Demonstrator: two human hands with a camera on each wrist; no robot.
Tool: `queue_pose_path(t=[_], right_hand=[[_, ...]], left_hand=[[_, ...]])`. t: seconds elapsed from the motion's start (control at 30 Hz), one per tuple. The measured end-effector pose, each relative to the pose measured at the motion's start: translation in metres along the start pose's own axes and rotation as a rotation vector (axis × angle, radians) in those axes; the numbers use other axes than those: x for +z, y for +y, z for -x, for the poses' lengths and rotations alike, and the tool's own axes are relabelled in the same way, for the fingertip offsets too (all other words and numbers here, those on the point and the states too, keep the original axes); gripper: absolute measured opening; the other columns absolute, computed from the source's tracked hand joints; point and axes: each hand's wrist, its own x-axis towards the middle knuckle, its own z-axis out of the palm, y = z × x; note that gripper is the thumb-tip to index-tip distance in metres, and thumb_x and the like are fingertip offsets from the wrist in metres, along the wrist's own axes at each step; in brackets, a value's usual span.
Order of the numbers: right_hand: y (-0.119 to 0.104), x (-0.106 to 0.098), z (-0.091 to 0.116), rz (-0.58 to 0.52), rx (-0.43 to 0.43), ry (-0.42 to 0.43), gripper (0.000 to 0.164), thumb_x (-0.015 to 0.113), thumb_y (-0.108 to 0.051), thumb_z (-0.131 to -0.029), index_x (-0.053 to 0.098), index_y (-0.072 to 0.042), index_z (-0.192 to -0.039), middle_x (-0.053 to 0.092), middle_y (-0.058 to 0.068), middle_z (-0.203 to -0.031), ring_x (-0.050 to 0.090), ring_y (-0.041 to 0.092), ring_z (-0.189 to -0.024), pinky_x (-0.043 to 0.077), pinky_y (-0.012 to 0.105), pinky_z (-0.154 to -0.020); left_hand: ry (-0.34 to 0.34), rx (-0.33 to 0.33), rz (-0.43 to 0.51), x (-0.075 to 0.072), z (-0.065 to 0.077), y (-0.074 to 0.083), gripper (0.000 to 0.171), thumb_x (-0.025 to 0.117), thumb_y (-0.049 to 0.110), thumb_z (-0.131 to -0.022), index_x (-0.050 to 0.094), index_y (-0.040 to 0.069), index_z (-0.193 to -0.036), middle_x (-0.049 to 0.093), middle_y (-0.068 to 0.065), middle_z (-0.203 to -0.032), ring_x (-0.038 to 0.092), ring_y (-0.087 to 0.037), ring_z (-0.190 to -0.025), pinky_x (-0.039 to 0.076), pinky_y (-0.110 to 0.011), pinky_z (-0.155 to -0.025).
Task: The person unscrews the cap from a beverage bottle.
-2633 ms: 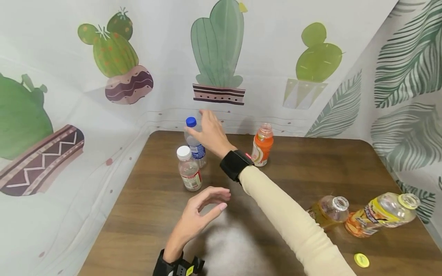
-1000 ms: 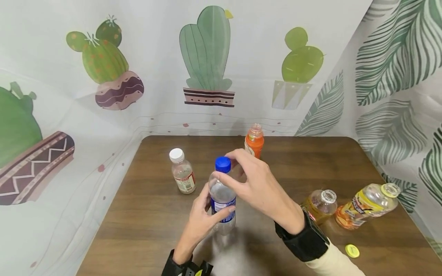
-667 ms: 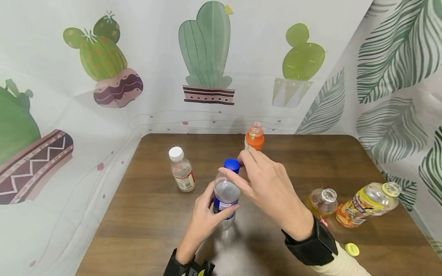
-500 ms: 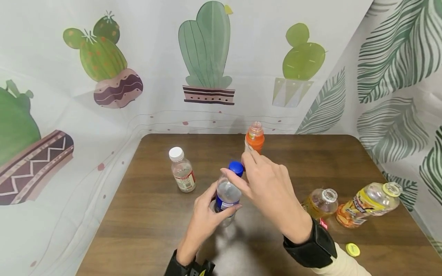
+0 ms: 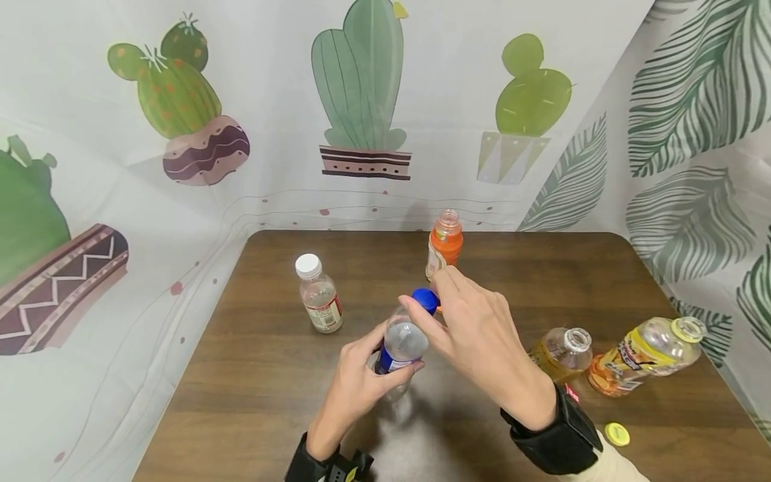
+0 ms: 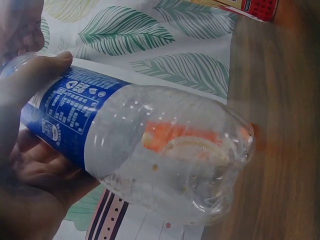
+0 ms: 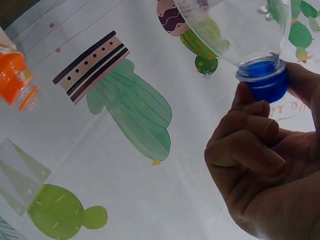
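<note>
A clear plastic bottle (image 5: 405, 340) with a blue label is tilted, its top leaning away to the right. My left hand (image 5: 357, 383) grips it round the label; in the left wrist view the thumb lies across the blue label (image 6: 70, 107). The clear lower half of the bottle (image 6: 165, 155) shows beyond that hand. At the neck, my right hand (image 5: 482, 335) pinches the blue cap (image 5: 425, 300) between thumb and forefinger. In the right wrist view the cap (image 7: 267, 82) sits on the bottle's neck, with the other fingers curled below it.
A white-capped bottle (image 5: 322, 301) stands left on the wooden table (image 5: 253, 402). An uncapped orange bottle (image 5: 447, 244) stands behind the right hand. Two more uncapped bottles, one amber (image 5: 560, 355) and one yellow-labelled (image 5: 644, 355), stand right, near a loose yellow cap (image 5: 617, 434).
The blue-capped bottle came from the back left to the front middle, into both hands. Since then it has tilted further right, with the right hand staying at its cap.
</note>
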Motion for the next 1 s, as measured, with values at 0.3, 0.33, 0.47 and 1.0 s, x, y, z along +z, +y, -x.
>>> queue_pose_path(t=[0.3, 0.33, 0.47, 1.0], right_hand=[[0.006, 0.003, 0.009, -0.043, -0.027, -0.016, 0.037, 0.056, -0.042, -0.1, 0.052, -0.008, -0.086, 0.043, -0.005, -0.07, 0.035, 0.004, -0.056, 0.03, 0.017, -0.047], [0.007, 0.003, 0.011, -0.052, -0.035, -0.019, 0.038, 0.055, -0.043, -0.101, 0.052, -0.008, -0.085, 0.043, -0.005, -0.071, 0.036, 0.004, -0.056, 0.03, 0.016, -0.047], [0.011, 0.003, 0.015, -0.08, -0.053, -0.064, 0.038, 0.055, -0.046, -0.1, 0.051, -0.01, -0.085, 0.04, -0.006, -0.072, 0.035, 0.004, -0.058, 0.028, 0.016, -0.048], [0.021, -0.008, 0.02, -0.133, -0.182, -0.23, 0.034, 0.05, -0.042, -0.102, 0.057, -0.008, -0.106, 0.051, -0.003, -0.092, 0.046, 0.006, -0.078, 0.045, 0.017, -0.057]], left_hand=[[-0.049, -0.019, 0.058, 0.0, 0.003, -0.005, 0.057, 0.086, 0.031, -0.078, 0.062, 0.029, -0.13, 0.073, 0.006, -0.108, 0.069, -0.008, -0.092, 0.058, -0.027, -0.077], [-0.064, -0.031, 0.077, -0.001, 0.003, -0.006, 0.056, 0.086, 0.031, -0.077, 0.063, 0.03, -0.129, 0.073, 0.006, -0.108, 0.069, -0.007, -0.092, 0.058, -0.027, -0.077], [-0.122, -0.032, 0.156, -0.004, 0.006, -0.009, 0.053, 0.086, 0.029, -0.078, 0.064, 0.024, -0.127, 0.073, 0.004, -0.107, 0.069, -0.009, -0.092, 0.058, -0.028, -0.079], [-0.296, -0.038, 0.224, -0.013, 0.007, -0.01, 0.056, 0.086, 0.026, -0.078, 0.062, 0.024, -0.129, 0.072, 0.005, -0.108, 0.068, -0.009, -0.094, 0.058, -0.031, -0.086]])
